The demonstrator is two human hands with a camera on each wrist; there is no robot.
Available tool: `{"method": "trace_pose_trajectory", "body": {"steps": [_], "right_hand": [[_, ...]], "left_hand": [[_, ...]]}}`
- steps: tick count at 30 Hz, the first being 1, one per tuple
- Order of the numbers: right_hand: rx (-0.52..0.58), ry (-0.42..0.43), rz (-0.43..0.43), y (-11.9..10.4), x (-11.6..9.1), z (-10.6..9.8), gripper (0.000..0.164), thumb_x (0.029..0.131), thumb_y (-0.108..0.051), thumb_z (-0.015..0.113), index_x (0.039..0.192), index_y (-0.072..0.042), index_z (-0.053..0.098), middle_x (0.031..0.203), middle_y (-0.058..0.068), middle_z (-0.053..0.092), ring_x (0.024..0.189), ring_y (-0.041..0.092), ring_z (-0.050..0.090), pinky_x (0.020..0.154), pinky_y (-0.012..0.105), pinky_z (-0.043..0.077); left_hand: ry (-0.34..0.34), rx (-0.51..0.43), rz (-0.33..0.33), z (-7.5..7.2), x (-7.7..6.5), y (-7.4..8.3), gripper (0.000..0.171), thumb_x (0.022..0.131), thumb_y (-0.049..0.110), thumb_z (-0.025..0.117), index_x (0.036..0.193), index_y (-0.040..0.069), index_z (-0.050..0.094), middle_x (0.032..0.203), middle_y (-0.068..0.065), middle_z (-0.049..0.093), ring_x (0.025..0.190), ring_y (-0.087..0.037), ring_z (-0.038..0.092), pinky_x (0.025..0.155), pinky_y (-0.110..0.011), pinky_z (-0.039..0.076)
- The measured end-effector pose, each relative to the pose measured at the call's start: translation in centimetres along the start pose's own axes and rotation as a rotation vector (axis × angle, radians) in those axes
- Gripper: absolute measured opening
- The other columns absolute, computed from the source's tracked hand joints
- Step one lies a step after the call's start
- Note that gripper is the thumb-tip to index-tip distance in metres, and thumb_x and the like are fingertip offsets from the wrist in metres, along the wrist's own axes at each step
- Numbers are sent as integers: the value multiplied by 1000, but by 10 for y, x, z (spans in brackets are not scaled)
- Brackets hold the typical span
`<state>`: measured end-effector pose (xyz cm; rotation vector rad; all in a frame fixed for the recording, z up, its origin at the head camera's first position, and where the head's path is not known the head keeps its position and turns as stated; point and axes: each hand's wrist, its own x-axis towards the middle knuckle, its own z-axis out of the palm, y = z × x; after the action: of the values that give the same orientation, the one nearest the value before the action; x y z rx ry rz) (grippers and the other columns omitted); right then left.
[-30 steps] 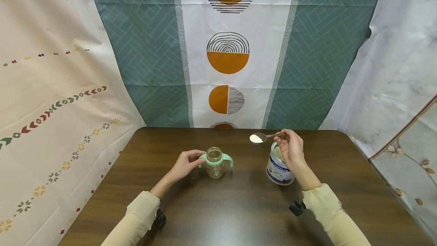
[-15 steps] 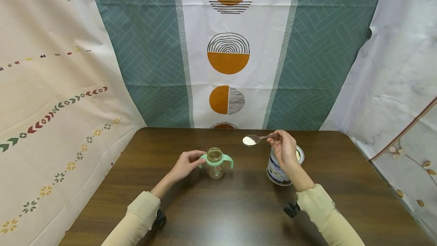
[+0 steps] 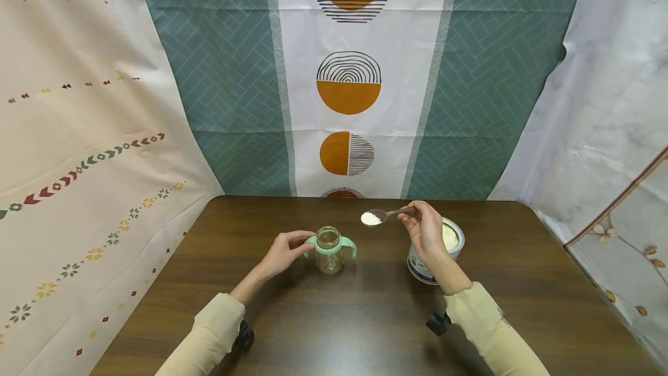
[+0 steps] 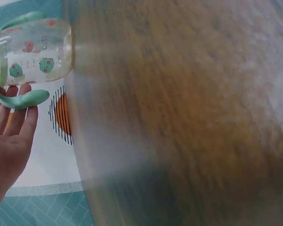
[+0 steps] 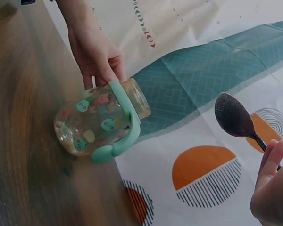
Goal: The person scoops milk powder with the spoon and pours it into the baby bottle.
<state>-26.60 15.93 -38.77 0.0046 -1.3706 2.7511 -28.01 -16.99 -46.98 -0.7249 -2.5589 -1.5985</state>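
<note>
A clear baby bottle (image 3: pixel 329 257) with a mint-green two-handled collar stands uncapped on the dark wooden table. My left hand (image 3: pixel 282 253) grips its left handle (image 4: pixel 23 100), fingers curled round it in the left wrist view. My right hand (image 3: pixel 427 231) pinches the handle of a spoon (image 3: pixel 380 217) heaped with white powder, held in the air to the right of the bottle and higher than its mouth. Only the dark underside of the spoon's bowl (image 5: pixel 233 115) shows in the right wrist view. Behind my right hand stands an open tin (image 3: pixel 453 237) of pale powder, partly hidden by the hand and forearm.
The brown table (image 3: pixel 334 318) ends at a back edge against a hanging cloth (image 3: pixel 240 103) of green and white panels. Pale patterned cloths hang at the left and right sides. A small black device (image 3: pixel 438 324) sits at my right wrist.
My right hand has carried the loaded spoon leftward, away from the tin and closer to the bottle; more of the tin's opening shows. My left hand and the bottle have stayed in place.
</note>
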Motion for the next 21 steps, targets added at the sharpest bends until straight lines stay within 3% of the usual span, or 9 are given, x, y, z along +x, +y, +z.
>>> {"method": "trace_pose_trajectory", "body": {"steps": [10, 18, 21], "right_hand": [[-1, -6, -6, 15, 0, 8, 32, 103, -7, 34, 79, -6, 56, 71, 2, 64, 59, 9, 63, 60, 14, 51], [-22, -8, -12, 25, 1, 13, 30, 102, -7, 36, 80, -6, 56, 71, 2, 64, 58, 9, 63, 59, 15, 51], [-21, 6, -8, 29, 2, 16, 30, 101, -6, 37, 78, -6, 56, 70, 3, 64, 57, 9, 63, 58, 15, 51]], "left_hand": [[16, -22, 7, 2, 1, -8, 29, 89, 23, 70, 114, 10, 70, 110, -10, 72, 94, -21, 67, 71, -24, 54], [7, -28, 7, 1, 0, -7, 30, 89, 23, 70, 116, 9, 69, 112, -11, 71, 97, -22, 67, 72, -22, 53], [0, -40, 2, -1, -2, 7, 29, 90, 16, 69, 116, 5, 68, 112, -15, 70, 100, -29, 66, 73, -21, 53]]}}
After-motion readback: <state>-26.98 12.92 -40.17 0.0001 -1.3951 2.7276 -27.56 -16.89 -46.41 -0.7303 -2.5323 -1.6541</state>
